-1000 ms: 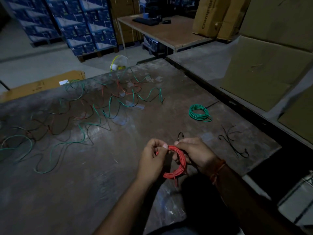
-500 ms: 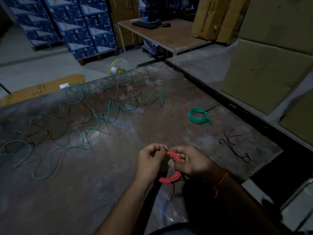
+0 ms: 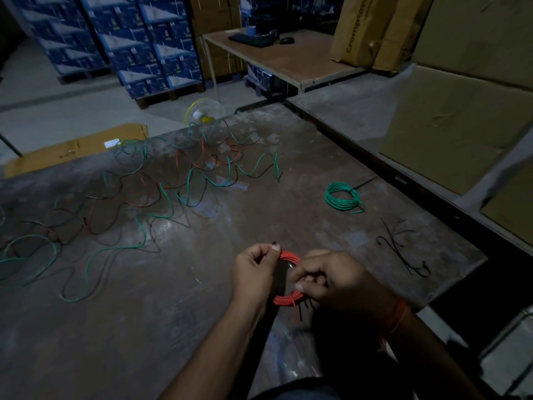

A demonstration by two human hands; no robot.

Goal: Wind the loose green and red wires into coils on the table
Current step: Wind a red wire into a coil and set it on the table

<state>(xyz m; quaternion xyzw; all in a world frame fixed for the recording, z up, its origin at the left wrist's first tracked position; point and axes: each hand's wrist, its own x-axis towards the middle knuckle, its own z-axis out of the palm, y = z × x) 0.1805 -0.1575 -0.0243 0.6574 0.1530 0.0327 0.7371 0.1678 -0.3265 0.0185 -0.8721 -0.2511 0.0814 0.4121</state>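
We are holding a small coil of thin red plastic-coated wire (image 3: 288,280) low in the centre of the frame.

Our left hand (image 3: 255,272) is pinching its top, our right hand (image 3: 331,281) its lower loops; it looks light and springy, so we are judging opposite sides the best hold. Beyond, a wound green wire coil (image 3: 343,196) is lying right of centre, and loose green and red wires (image 3: 161,194) are sprawling across the worn brown table (image 3: 115,327).

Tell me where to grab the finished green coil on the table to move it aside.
Take the green coil from above, pinching the near-right bundle of its ring, by the short tail. It lies flat on the table with an open centre, so fingers can hook under the strands. Its near side looks unobstructed.
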